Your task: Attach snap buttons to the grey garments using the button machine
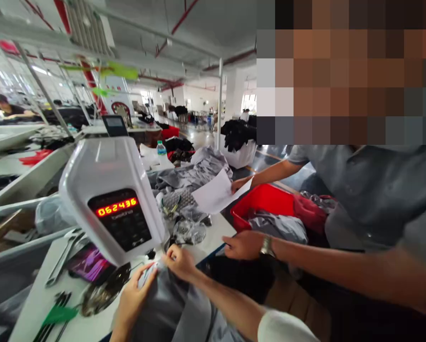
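A grey garment hangs from the work point under the head of a white machine, whose red digits glow on a black panel. At its upper left edge, my left hand pinches the cloth between thumb and fingers. My right hand is closed on the cloth at the right, close below the machine's head. A small pale spot shows on the cloth near my left fingertips, too small to name. The exact stitching or pressing point is hidden behind my fingers and the machine.
A co-worker at right holds a white paper sheet; their other hand wears a watch. Beyond stands a red bin with cloth. On the table lie a phone, a metal dish, a wrench, and plastic bags.
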Motion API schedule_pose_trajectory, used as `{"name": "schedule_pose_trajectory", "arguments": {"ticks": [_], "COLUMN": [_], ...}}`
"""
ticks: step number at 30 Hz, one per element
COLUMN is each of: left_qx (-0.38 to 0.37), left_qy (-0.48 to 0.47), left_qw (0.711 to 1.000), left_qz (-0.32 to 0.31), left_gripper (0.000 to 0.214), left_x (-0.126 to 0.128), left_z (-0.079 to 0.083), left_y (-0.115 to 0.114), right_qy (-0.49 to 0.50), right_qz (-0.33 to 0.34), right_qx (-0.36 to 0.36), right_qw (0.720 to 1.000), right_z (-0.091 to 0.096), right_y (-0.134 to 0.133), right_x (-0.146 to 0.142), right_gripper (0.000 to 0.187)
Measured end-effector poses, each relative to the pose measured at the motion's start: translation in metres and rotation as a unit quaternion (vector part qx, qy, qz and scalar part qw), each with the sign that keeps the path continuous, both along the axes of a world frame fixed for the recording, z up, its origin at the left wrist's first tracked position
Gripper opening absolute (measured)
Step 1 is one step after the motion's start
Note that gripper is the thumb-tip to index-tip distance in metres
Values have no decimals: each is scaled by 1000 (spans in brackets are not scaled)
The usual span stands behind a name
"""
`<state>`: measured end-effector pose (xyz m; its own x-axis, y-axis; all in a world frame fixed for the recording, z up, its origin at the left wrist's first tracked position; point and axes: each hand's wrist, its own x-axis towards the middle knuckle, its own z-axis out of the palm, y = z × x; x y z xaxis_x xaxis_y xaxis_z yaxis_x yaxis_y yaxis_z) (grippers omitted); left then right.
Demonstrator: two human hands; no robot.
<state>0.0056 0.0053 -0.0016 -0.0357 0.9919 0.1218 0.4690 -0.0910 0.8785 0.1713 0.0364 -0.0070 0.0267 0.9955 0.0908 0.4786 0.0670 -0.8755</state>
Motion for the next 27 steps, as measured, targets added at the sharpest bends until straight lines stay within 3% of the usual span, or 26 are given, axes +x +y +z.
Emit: {"name": "schedule_pose_trajectory", "arguments": {"ticks": [4, 11, 17, 22, 27], "left_qx": [10, 15, 1, 28, 33], "left_qy": [14, -20, -42, -52, -103], "left_qw": [1000, 1000, 997, 994, 991], "left_qz": [-5, -2, 59, 89, 76], "left_gripper": [43, 40, 38, 33, 30], "left_x": [0, 3, 8, 7, 5], "left_z": [5, 7, 11, 7, 1], "left_y": [-8, -13, -17, -16, -8], "right_qy": [-21, -25, -37, -39, -22], "right_qz": [7, 35, 32, 18, 8], "right_qx": [23, 48, 43, 56, 48], "right_qw": [999, 998, 998, 997, 999], "right_z": [13, 9, 12, 11, 11], "right_y": [-11, -11, -12, -14, -15], "right_x": [3, 3, 3, 1, -1], "right_gripper": [19, 19, 18, 23, 27]}}
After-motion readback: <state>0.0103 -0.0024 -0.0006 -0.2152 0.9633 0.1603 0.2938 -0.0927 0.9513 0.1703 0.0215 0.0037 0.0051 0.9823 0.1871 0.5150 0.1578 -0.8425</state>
